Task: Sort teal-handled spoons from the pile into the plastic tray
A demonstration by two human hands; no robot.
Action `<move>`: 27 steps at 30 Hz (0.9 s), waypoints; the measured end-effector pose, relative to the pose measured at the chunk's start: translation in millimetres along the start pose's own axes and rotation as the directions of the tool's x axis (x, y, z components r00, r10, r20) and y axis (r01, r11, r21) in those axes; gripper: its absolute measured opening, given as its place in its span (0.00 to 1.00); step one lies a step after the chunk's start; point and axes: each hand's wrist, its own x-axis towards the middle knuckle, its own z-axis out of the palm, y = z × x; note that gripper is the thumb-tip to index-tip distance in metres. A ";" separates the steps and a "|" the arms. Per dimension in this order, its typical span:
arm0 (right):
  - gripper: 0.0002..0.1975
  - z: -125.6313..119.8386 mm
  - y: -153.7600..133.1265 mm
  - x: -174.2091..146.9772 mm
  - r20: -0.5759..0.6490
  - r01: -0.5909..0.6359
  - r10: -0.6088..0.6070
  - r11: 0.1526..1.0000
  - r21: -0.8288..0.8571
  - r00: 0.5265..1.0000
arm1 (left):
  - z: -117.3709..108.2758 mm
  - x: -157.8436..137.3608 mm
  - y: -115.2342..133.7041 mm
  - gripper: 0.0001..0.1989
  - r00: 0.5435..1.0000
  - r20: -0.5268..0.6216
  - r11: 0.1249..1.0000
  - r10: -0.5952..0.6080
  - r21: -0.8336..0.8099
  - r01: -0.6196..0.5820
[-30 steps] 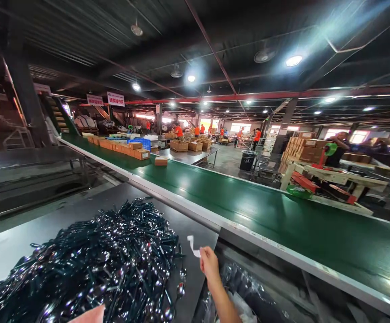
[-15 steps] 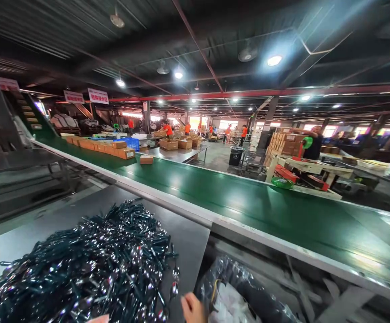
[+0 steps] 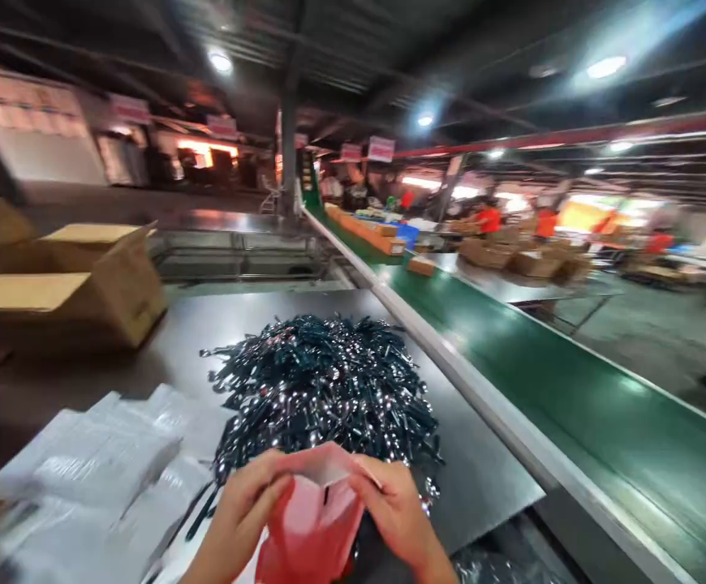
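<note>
A large factory packing hall with a dark ceiling and bright round lamps. A long green conveyor belt (image 3: 572, 389) runs along the right edge of a steel counter (image 3: 256, 324) and off into the distance, carrying cardboard cartons (image 3: 421, 265). On the counter lie a heap of dark, shiny small parts (image 3: 329, 381), stacks of white packets (image 3: 97, 462) and open cardboard boxes (image 3: 85, 284). Farther off, workers in orange shirts (image 3: 490, 219) stand at other tables among more boxes, blurred.

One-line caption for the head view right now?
Both hands, left hand and right hand, hold a red pouch open before a pile of dark-handled spoons.
</note>
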 end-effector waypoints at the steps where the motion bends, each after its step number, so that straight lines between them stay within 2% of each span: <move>1: 0.16 -4.3 -0.8 1.4 0.015 0.048 -0.048 0.999 0.005 0.999 | -3.8 -2.4 0.5 0.11 0.999 0.031 1.000 -0.011 0.011 0.011; 3: 0.13 -13.3 -2.3 3.9 0.010 0.146 -0.146 0.989 0.004 0.989 | -10.0 -1.6 3.7 0.11 0.994 0.113 1.000 -0.014 -0.015 0.016; 6: 0.17 -24.5 -4.5 9.4 0.053 0.254 -0.255 0.967 0.028 0.965 | -19.5 6.1 12.3 0.11 0.987 0.160 0.994 -0.018 -0.100 0.035; 8: 0.15 -28.7 -6.3 14.8 0.115 0.246 -0.257 0.964 0.105 0.959 | -26.8 11.4 19.5 0.11 0.976 0.214 0.987 -0.029 -0.150 0.062; 11: 0.09 -31.9 -8.2 22.2 0.226 0.165 -0.214 0.962 0.215 0.950 | -37.0 16.7 29.0 0.13 0.947 0.321 0.967 -0.009 -0.238 0.090; 14: 0.11 -34.2 -7.8 24.6 0.287 0.142 -0.204 0.964 0.223 0.936 | -42.7 17.0 36.0 0.17 0.935 0.356 0.970 -0.001 -0.227 0.087; 18: 0.19 -31.0 -5.5 22.5 0.245 0.192 -0.237 0.962 0.193 0.940 | -38.6 10.9 43.1 0.19 0.952 0.302 0.994 0.044 -0.108 -0.012; 20: 0.17 -23.1 -4.3 21.4 0.144 0.219 -0.240 0.965 0.145 0.960 | -32.7 7.1 44.0 0.13 0.970 0.232 0.997 0.069 0.007 -0.072; 23: 0.09 -3.7 0.3 19.6 -0.043 0.204 -0.202 0.977 0.062 0.979 | -24.0 1.4 37.6 0.07 0.985 0.111 0.974 0.131 0.171 -0.149; 25: 0.09 11.6 5.8 17.3 -0.131 0.203 -0.190 0.974 0.096 0.973 | -20.4 -3.1 28.9 0.07 0.987 0.020 0.971 0.160 0.179 -0.161; 27: 0.07 27.2 10.8 13.6 -0.244 0.228 -0.177 0.952 0.204 0.954 | -18.2 -7.4 19.5 0.05 0.986 -0.105 0.985 0.131 0.128 -0.118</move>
